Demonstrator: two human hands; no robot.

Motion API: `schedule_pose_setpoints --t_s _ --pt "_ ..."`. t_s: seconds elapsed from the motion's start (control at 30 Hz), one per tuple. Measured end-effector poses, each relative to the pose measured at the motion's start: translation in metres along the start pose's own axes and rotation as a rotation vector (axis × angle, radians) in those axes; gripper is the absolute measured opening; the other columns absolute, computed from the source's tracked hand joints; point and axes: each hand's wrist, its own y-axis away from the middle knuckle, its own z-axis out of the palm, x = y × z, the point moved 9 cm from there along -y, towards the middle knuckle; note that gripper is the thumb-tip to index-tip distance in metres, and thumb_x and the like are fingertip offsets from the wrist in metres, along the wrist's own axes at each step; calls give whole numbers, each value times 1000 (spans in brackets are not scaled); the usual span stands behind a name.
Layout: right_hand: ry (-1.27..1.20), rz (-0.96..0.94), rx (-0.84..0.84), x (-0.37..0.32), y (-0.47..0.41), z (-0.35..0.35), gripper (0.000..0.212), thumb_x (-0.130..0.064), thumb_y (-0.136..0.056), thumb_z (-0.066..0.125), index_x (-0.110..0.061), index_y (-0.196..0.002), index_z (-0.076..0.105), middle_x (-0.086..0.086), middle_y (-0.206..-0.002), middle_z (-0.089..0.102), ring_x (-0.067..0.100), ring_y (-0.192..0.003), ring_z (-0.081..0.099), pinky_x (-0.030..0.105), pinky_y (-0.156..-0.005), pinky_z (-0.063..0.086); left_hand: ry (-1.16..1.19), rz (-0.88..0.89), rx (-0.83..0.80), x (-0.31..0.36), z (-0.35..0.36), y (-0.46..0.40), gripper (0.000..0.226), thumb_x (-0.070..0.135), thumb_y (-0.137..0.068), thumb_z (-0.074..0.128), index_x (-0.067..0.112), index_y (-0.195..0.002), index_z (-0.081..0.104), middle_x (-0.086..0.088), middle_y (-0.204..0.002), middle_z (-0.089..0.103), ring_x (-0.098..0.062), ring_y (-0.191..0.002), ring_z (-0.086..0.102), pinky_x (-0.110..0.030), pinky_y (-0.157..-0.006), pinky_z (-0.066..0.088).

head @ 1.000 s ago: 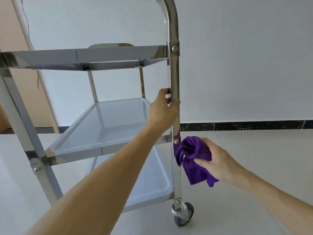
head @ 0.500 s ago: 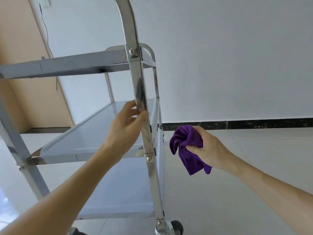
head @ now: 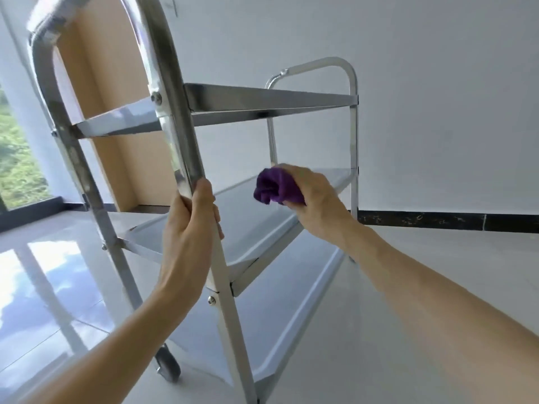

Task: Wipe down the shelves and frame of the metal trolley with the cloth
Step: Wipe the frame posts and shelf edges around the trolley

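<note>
The metal trolley (head: 262, 100) has three shelves and shiny upright posts. My left hand (head: 189, 225) grips the near post (head: 178, 141) between the top and middle shelves. My right hand (head: 313, 199) holds a bunched purple cloth (head: 275, 188) over the middle shelf (head: 248, 225), reaching in from the right side. Whether the cloth touches the shelf surface I cannot tell. The bottom shelf (head: 291, 330) lies below, partly hidden by my arms.
A castor wheel (head: 167, 367) shows under the near left leg. The floor (head: 437, 272) is glossy pale tile. A white wall with a dark skirting (head: 437, 221) stands behind, a beige panel (head: 110, 112) and a window (head: 17, 158) at the left.
The view has swung round to the trolley's side. My right hand moved the cloth from beside the post to over the middle shelf. My left hand now closes round the post.
</note>
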Motion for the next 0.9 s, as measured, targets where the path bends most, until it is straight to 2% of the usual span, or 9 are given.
schedule_pose_setpoints --t_s 0.07,0.1,0.2,0.3,0.37,0.47,0.63,0.7,0.9 --pt "205 -6 -330 -2 5 60 68 -3 -92 59 -43 -143 39 -11 -145 48 22 -132 44 50 -108 37 25 -10 53 -3 -22 -5 41 62 -90 49 23 -81 52 6 -67 52 -12 -60 46 -27 -55 45" --pt "183 26 -427 -1 8 79 72 1 -90 53 -44 -144 37 -12 -148 44 21 -135 42 50 -112 33 32 -20 87 -5 -33 -8 42 63 -89 50 23 -80 53 5 -66 52 -13 -59 46 -31 -56 44" --pt "108 56 -555 -10 2 102 75 -6 -85 48 -55 -140 36 -15 -144 49 17 -129 48 44 -110 37 24 -43 192 -13 -64 -14 43 64 -88 51 23 -76 55 5 -64 53 -12 -55 45 -40 -61 41" --pt "262 -6 -680 -16 -3 121 77 -15 -82 54 -61 -139 29 -20 -141 48 13 -125 47 41 -108 36 -2 -24 239 -16 -87 -19 45 65 -89 50 22 -76 56 6 -62 54 -11 -52 46 -38 -59 42" --pt "354 -69 -580 -21 -5 127 74 -24 -84 63 -50 -144 30 -20 -139 50 11 -128 47 48 -109 30 -19 -1 265 -16 -99 -22 49 66 -89 49 19 -78 55 5 -62 54 -11 -52 46 -36 -55 42" --pt "427 -173 -386 -29 -4 131 67 -37 -84 70 -37 -142 38 -15 -132 58 16 -123 54 47 -104 36 -11 11 292 -17 -109 -25 51 67 -90 47 19 -76 54 3 -62 53 -13 -51 45 -33 -51 40" --pt "580 -281 -222 -41 1 137 59 -29 -82 68 -22 -137 49 -1 -118 65 29 -101 63 41 -86 49 7 37 336 -17 -115 -27 52 68 -90 47 21 -69 52 1 -59 50 -14 -50 41 -29 -44 36" --pt "576 -290 -191 -45 3 135 57 -27 -82 70 -19 -135 51 2 -114 66 31 -95 64 42 -80 51 -14 51 353 -17 -116 -26 55 71 -88 46 20 -71 53 1 -60 51 -14 -50 43 -29 -43 38" --pt "617 -281 -193 -48 11 130 55 -28 -84 67 -20 -135 47 0 -114 63 28 -96 64 41 -79 51 -20 64 380 -16 -117 -25 54 72 -87 46 22 -70 55 2 -58 51 -14 -49 43 -25 -40 37"
